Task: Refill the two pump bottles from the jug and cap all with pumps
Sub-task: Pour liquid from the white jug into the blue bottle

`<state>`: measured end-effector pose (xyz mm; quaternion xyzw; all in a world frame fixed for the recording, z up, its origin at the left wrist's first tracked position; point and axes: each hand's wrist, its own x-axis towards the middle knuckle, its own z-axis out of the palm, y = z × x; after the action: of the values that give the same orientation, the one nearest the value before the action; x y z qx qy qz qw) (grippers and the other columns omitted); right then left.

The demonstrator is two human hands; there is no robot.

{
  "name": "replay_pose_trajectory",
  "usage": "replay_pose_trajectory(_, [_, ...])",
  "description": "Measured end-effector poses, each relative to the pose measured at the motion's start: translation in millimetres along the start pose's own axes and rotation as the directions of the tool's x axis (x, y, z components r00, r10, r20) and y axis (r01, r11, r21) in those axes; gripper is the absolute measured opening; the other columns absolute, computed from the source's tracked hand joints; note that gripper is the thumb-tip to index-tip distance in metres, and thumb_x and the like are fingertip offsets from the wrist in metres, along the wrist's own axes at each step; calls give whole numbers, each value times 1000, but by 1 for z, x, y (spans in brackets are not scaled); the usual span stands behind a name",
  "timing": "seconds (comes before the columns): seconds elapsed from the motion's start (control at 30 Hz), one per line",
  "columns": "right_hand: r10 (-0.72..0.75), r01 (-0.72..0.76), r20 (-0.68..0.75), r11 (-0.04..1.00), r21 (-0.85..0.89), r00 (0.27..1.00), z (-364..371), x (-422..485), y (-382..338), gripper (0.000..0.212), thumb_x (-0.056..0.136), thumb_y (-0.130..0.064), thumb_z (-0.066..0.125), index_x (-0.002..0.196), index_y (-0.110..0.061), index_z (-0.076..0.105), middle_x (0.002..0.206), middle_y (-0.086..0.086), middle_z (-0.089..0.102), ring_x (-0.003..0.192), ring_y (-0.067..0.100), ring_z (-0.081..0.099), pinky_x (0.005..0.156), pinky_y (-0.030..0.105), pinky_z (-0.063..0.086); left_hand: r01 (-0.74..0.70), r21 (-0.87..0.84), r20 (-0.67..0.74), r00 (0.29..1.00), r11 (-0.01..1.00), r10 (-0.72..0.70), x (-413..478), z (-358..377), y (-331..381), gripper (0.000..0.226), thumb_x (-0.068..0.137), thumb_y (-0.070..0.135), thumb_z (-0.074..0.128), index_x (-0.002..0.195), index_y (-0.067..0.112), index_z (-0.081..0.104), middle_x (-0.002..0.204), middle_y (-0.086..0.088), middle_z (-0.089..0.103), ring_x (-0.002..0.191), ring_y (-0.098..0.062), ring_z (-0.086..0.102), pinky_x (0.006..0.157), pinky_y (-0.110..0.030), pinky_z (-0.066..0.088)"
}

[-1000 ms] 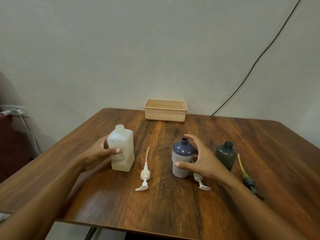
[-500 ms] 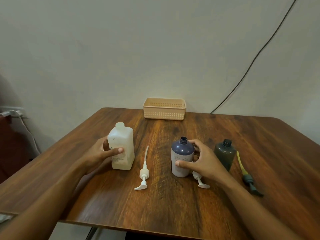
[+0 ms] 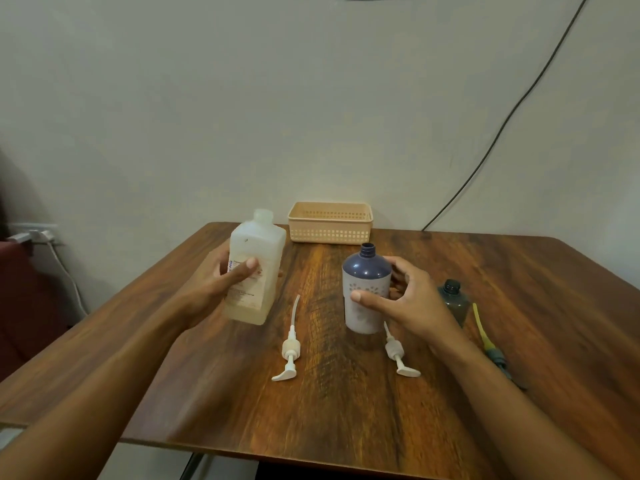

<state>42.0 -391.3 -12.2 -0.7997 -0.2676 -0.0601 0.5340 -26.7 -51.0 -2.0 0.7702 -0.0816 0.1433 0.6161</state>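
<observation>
A person's left hand (image 3: 221, 285) grips the white jug (image 3: 255, 271), lifted clear of the wooden table (image 3: 519, 271) and tipped slightly right; the right hand (image 3: 408, 299) wraps around the blue-topped pump bottle (image 3: 367, 292), which stands upright, neck open, at the table's centre. The dark bottle (image 3: 455, 301) waits uncapped just right of that hand; two white pumps (image 3: 290, 348) (image 3: 396, 351) lie near the front, a yellow-tubed pump (image 3: 488, 341) at far right, a beige basket (image 3: 330, 223) against the far wall. The step in hand appears to be the first pour; doing it well likely means bringing the jug's mouth directly above the narrow neck before tilting, then tipping slowly so the stream stays thin; the right hand should pin the bottle firmly to the table, since it looks light and easily toppled; stopping short of the neck leaves room for the pump's tube.
</observation>
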Motion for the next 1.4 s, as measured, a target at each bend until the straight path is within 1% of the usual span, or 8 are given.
replay_pose_trajectory(0.17, [-54,57,-53,996,64,997,-8,3,-13,77,63,-60,91,132,-41,60,124,-24,71,113,-5,70,90,20,62,-5,-39,63,998,999,7,10,14,28,83,64,83,76,127,31,57,116,-5,76,103,-28,77,82,-38,64])
replay_pose_trajectory(0.27, [-83,89,-76,992,84,994,-13,4,-19,78,65,-60,91,134,-40,61,122,-27,71,112,-14,67,82,10,57,-18,-4,44,999,1000,18,16,23,36,95,56,88,74,127,28,57,113,-4,76,102,-29,76,83,-40,64])
replay_pose_trajectory(0.6, [-85,91,-77,993,74,993,-18,3,-22,68,65,-58,93,124,-52,61,113,-44,70,111,-15,66,81,8,57,-209,301,212,966,931,148,31,29,73,58,74,62,69,118,23,68,103,2,75,91,-20,76,74,-30,61])
replay_pose_trajectory(0.73, [-110,113,-69,993,39,991,-18,5,-19,75,68,-53,95,135,-41,63,116,-35,70,110,-22,62,77,3,53,-247,423,314,943,872,115,41,28,88,47,78,53,75,113,22,70,101,3,75,90,-21,76,71,-30,60])
replay_pose_trajectory(0.9, [-120,120,-44,993,-4,992,-17,7,-14,78,70,-50,97,139,-34,65,122,-30,69,112,-19,62,79,5,54,-313,508,412,907,802,92,53,29,101,59,73,61,73,117,22,68,104,5,74,91,-18,76,71,-30,63])
replay_pose_trajectory(1.0, [-111,110,-23,994,-28,994,-17,6,-13,79,70,-54,95,140,-34,65,125,-27,70,115,-14,63,81,6,55,-340,512,449,889,788,92,56,30,107,49,78,58,76,116,28,67,101,14,72,91,-14,74,67,-24,61])
replay_pose_trajectory(1.23, [-84,84,4,996,-32,996,-17,3,-13,81,71,-55,94,142,-29,65,133,-15,73,122,4,67,99,35,61,-378,511,508,857,772,83,60,35,110,36,80,43,77,113,33,65,97,21,69,89,-10,72,65,-18,56])
replay_pose_trajectory(1.4, [-73,73,2,997,-19,997,-17,0,-11,77,71,-55,95,139,-33,67,129,-18,73,121,2,67,101,38,61,-397,503,529,844,768,90,63,33,106,39,79,50,79,113,38,64,99,21,70,89,-10,73,65,-19,57])
